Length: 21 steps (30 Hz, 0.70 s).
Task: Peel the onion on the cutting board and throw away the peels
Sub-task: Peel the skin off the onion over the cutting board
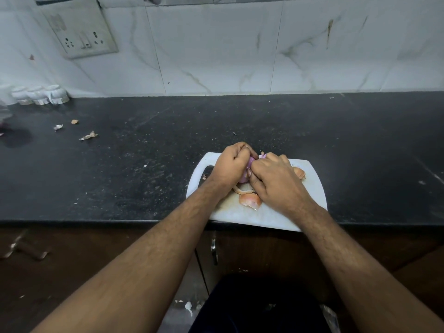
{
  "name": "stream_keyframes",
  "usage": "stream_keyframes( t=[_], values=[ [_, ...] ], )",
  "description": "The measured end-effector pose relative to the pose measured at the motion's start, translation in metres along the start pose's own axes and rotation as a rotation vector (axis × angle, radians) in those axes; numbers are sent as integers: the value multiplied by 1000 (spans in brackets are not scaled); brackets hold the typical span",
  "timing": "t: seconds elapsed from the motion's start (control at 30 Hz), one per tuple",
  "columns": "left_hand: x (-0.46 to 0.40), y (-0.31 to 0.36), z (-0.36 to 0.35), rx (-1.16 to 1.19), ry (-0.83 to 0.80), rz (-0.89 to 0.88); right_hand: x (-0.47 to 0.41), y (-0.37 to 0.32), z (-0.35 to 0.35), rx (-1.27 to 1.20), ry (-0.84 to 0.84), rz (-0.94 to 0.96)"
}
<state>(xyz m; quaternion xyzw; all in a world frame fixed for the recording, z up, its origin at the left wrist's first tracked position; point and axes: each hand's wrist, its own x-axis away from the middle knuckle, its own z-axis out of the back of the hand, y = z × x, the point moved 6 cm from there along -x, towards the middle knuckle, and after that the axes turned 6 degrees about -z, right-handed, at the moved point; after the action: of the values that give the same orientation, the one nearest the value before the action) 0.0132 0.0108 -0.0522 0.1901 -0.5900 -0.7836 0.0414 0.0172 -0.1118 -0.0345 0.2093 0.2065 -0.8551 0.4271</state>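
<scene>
Centre frame, white cutting board (310, 203): loose peels (249, 200) at near side. Beyond, left hand (230, 167) and right hand (276, 180) together, both gripping purple onion (247, 170). Upper left: white jars (39, 94), contents unseen.

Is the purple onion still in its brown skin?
Partly out: purple onion shows bare between both hands; brown papery peels lie on white plastic cutting board.
</scene>
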Motion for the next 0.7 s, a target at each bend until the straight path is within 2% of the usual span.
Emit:
stream_keyframes(
  t=[0.23, 0.43, 0.53, 0.7],
  values=[
    [-2, 1, 2, -73, 41, -4, 0, 2, -2, 0, -32, -20],
    [-2, -3, 4, -33, 183, 86, -1, 7, -3, 18, -39, -36],
    [-1, -4, 6, 31, 142, 53, 2, 7, -1, 9, -61, -80],
    [0, -8, 6, 127, 118, 49, 1, 13, 6, -24, -1, -207]
  ],
)
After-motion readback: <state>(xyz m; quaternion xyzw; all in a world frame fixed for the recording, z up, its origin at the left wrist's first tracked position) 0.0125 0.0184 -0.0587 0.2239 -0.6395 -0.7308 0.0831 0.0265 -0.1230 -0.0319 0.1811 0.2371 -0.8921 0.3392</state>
